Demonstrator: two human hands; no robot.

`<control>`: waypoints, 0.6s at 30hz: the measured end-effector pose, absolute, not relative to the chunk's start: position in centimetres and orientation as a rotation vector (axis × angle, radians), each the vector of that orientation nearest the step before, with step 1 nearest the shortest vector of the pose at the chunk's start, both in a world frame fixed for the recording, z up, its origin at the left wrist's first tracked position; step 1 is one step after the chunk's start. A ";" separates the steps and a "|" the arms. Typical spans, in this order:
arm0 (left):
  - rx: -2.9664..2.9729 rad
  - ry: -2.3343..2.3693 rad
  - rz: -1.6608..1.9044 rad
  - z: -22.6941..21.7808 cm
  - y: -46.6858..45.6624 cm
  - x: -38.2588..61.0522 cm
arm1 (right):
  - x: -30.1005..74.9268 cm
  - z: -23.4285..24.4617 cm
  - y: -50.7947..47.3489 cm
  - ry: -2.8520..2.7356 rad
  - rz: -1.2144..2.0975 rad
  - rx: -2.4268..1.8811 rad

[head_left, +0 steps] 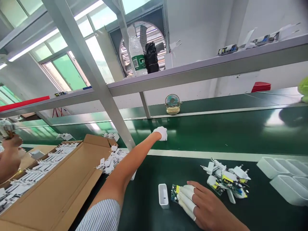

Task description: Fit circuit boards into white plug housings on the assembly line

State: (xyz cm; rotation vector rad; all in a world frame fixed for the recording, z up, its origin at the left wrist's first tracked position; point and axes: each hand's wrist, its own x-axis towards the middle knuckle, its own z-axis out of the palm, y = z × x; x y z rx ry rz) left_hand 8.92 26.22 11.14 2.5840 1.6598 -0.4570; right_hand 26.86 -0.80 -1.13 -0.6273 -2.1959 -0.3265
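My right hand [204,205], with white covers on several fingers, is closed over a small circuit board [175,192] with a yellow part; the fingers hide most of the board. Left of it, a white rectangular plastic case [163,195] rests on the dark green worktop, its hollow side up. My left arm stretches forward. My left hand [160,133], its fingers wrapped in white and curled in, is over the green conveyor belt; whatever it holds is hidden. To the right of my right hand lies a pile of circuit boards with white plug parts [227,179].
White plastic trays [286,179] stand at far right. On the left are a cardboard box [57,173] with rows of white plug parts, and a loose heap of them [113,160]. A co-worker's hand [11,147] shows at far left. A metal shelf [192,70] crosses above; a small fan [172,104] stands behind.
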 end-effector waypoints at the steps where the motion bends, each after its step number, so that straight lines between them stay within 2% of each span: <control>1: 2.584 1.670 -0.450 11.3 26.4 8.9 | 26.9 -1.1 -0.8 -2.212 -0.329 -0.632; 8: 2.695 1.636 -0.239 14.9 24.4 5.6 | 27.8 -0.9 -0.8 -2.281 -0.311 -0.649; 11: 2.688 1.485 -0.305 17.0 21.0 2.3 | 27.8 -0.9 -0.8 -2.286 -0.306 -0.616; 14: 2.635 1.325 -0.631 17.2 16.5 -1.2 | 27.5 -1.0 -0.8 -2.243 -0.301 -0.569; 16: 2.623 1.263 -0.994 15.8 13.5 -3.1 | 27.2 -0.9 -0.8 -2.213 -0.290 -0.549; 18: 2.723 1.282 -1.204 13.6 11.2 -4.4 | 26.9 -0.8 -0.9 -2.202 -0.276 -0.549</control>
